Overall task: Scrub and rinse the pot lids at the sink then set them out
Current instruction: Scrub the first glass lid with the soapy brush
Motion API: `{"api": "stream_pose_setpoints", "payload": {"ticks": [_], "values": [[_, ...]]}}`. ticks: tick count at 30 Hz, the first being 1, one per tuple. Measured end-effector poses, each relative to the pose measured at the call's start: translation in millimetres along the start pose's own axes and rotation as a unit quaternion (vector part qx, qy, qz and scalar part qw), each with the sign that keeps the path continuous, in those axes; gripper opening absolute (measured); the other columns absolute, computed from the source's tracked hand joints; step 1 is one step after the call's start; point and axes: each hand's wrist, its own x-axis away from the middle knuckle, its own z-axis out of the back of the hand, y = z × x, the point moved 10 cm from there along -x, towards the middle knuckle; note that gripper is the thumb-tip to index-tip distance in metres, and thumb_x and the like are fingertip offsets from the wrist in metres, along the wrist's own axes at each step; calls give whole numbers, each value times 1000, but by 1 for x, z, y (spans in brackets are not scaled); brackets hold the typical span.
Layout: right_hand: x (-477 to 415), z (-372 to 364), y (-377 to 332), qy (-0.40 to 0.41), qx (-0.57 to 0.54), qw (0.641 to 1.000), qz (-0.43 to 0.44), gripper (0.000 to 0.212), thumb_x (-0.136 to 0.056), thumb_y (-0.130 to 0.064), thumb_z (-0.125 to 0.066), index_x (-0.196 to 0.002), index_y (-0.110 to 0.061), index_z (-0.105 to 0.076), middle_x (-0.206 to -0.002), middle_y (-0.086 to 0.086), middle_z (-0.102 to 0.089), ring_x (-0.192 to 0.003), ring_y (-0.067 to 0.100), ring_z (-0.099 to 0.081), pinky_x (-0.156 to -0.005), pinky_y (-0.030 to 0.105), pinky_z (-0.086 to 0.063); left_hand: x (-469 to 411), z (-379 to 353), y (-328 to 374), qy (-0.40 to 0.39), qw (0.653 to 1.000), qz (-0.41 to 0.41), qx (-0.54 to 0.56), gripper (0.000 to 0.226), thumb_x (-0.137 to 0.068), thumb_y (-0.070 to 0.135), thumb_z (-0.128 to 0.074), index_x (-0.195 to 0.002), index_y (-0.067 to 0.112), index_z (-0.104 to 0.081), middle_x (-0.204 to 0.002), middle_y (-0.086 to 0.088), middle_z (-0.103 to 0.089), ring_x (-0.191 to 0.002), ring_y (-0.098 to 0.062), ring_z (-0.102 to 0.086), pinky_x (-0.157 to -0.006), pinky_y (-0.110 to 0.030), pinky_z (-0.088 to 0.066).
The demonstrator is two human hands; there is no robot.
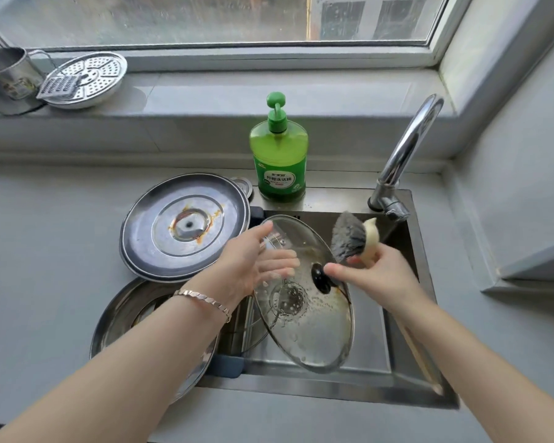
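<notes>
Glass lid (320,334) is held up on a tilt over the steel sink (333,391), its lower rim down inside the basin and its wet surface spotted with brown residue. A wide window (205,17) runs along the back above a grey sill (205,91), and the grey desk (45,251) surrounds the sink. On the desk to the left, an upper steel lid (160,238) lies upside down with rusty stains round its centre. It rests partly on a lower steel lid (125,318) that overhangs the sink's left edge beneath the left forearm. A curved chrome faucet (410,145) rises at the sink's back right corner, and a green soap bottle (280,158) with a pump stands on the back rim. At the sill's left end are a steel mug (5,81), a perforated steamer plate (90,78) and a small grater (58,87) lying on that plate. The left hand (247,260) pinches the glass lid's upper left rim, with one digit lying along the near face and the rest showing through the glass behind it. The right hand (381,276) is curled round the pale handle of a grey-bristled brush (349,238), bristles pointing up beside the lid's top edge, and its thumb tip touches the lid's black knob (322,278). A metal bracelet (205,298) circles the left wrist.
</notes>
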Motion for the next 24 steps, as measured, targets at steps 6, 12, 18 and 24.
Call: {"api": "stream_pose_setpoints", "payload": {"ticks": [6,12,18,24], "values": [[11,-8,-12,14,16,998,59,15,-64,-28,-80,-67,-21,-67,-59,-13,-65,-55,-4,-56,-56,19,-46,10,-29,4,-104,991,80,1,51,-96,37,-46,-90,-12,-55,-82,-27,-68,-63,-28,-70,-45,-32,-56],[4,7,10,127,-102,986,-41,18,-71,-29,-77,-67,-18,-64,-44,-12,-59,-40,-3,-51,-45,15,-40,22,-41,-4,-119,992,-24,41,30,-91,34,-52,-113,13,-52,-110,-18,-65,-94,-32,-67,-70,-38,-60],[-2,1,-2,44,-63,996,-47,63,-65,-55,-71,-104,-7,-61,-78,-6,-60,-58,-6,-56,-53,13,-42,20,-27,-20,-82,979,-29,185,46,-98,47,-30,-121,13,-51,-120,-21,-58,-98,-33,-62,-70,-47,-55],[28,8,-23,69,224,969,75,50,-78,-69,-40,-124,-52,-44,-105,-18,-59,-92,8,-57,-71,27,-46,22,-8,-14,-52,974,-75,209,45,-97,50,-30,-112,15,-55,-112,-18,-62,-96,-31,-64,-69,-45,-54]]}}
